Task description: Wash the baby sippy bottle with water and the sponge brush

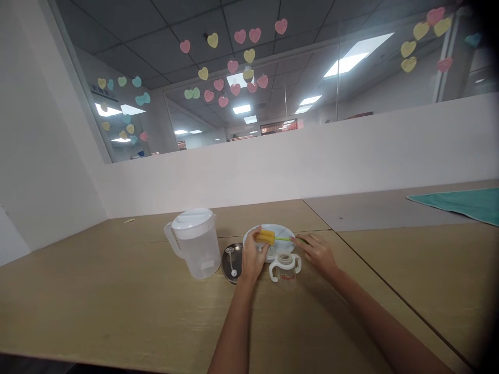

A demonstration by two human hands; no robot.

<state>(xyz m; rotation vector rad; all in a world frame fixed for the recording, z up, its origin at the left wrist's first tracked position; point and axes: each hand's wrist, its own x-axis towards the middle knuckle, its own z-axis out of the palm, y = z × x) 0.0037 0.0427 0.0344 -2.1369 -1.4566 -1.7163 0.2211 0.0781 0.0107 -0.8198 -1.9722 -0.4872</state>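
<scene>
Sponge brush (270,238) held over the plate (284,230), long axis crosswise between the hands: left hand (253,258) gripping the yellow head (265,237), right hand (319,253) closed on the green handle (284,239). Two-handled bottle (286,266) on near side, tabletop (136,301); red print (287,277) too small to read. Pitcher (199,252) farther left, pale label (207,265) illegible.

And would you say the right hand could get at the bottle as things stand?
Probably yes: the bottle stands near the right hand, nothing visible between, though that hand holds the green handle.
</scene>
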